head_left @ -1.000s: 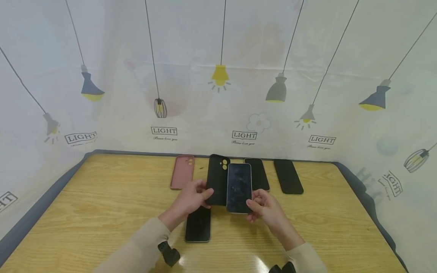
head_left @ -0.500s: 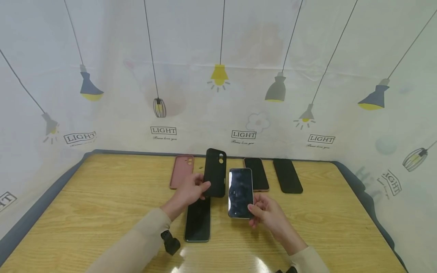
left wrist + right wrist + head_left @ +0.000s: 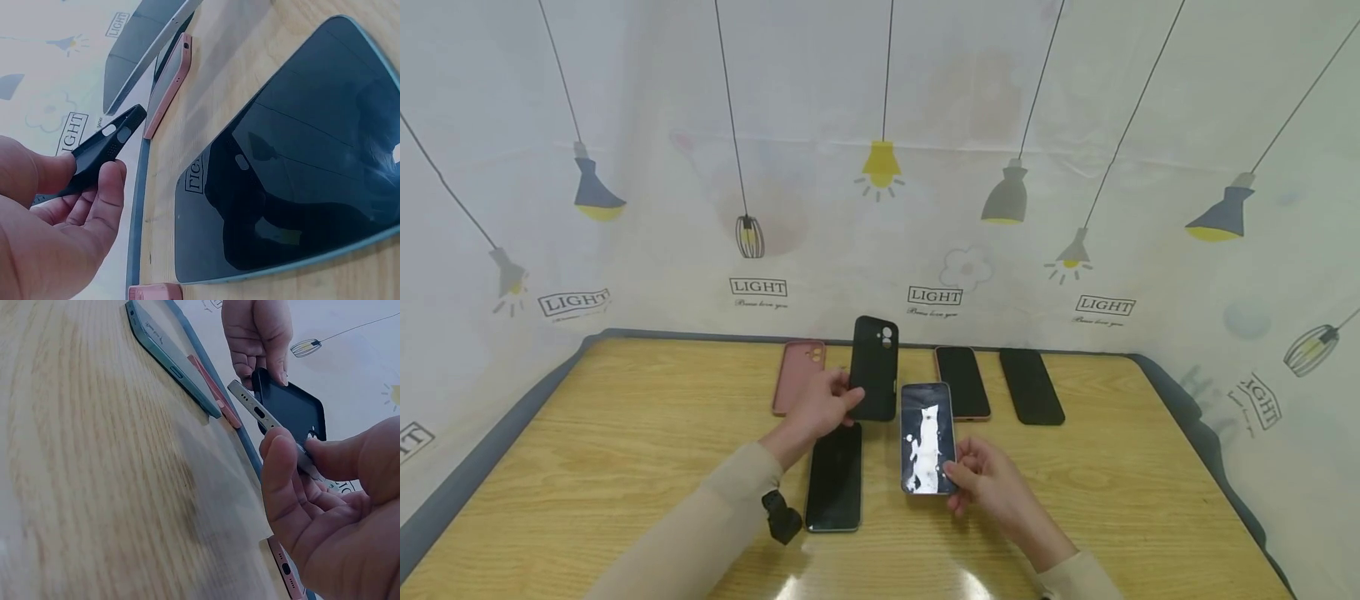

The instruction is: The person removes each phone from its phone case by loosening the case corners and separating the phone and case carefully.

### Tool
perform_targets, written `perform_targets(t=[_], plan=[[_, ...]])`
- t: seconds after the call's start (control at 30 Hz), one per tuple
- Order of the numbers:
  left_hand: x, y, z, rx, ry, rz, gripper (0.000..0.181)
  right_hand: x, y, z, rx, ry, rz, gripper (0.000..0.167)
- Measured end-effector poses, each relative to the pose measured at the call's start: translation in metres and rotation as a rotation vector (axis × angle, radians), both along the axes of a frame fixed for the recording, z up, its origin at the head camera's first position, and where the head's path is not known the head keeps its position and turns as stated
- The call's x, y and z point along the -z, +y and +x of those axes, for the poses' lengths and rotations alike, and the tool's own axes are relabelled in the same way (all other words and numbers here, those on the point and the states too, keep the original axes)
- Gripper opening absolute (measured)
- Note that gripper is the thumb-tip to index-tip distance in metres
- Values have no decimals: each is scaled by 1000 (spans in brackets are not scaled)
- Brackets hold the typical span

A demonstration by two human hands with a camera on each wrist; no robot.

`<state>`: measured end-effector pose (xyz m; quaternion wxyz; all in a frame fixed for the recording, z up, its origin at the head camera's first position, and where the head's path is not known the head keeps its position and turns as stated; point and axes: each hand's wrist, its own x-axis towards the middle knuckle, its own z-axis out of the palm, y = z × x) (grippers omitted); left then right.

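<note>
My left hand point(image 3: 820, 408) pinches a black phone case point(image 3: 872, 367) by its lower left edge, holding it raised off the table with its open inner side and camera cutout showing. In my right hand point(image 3: 992, 483) is a phone point(image 3: 917, 417), gripped at its lower right corner, its screen facing up with a bright glare. A gap separates case and phone. From the right wrist, the phone's bottom edge point(image 3: 259, 412) shows a charging port, and the case point(image 3: 287, 400) sits behind it. The left wrist view has the thumb and fingers on the case point(image 3: 103, 150).
A dark-screened phone with a greenish rim point(image 3: 835, 483) lies below the left hand. Along the back are a pink phone case point(image 3: 797, 379), a phone with a pink rim point(image 3: 964, 379) and a flat black phone or case point(image 3: 1032, 386). A printed cloth point(image 3: 820, 317) hangs behind the wooden table.
The phone and case, overlapping a second ago, have come apart. The case has moved away towards the back, the phone nearer to me and flatter, now catching glare.
</note>
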<state>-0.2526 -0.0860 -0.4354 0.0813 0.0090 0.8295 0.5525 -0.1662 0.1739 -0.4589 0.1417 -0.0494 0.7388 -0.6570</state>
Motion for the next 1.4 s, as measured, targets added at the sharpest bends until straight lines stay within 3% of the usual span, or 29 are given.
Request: perform_targets(t=[0.43,0.8,1.4], plan=[[-5,3,-9,-9,-53,68,17,5,0,7,-32,3,51,12],[-6,1,-19,-19,-47,-13,21,6,1,13,-73,-53,88,13],[-5,3,-24,-34,-45,-34,22,16,-1,19,-100,-97,89,10]])
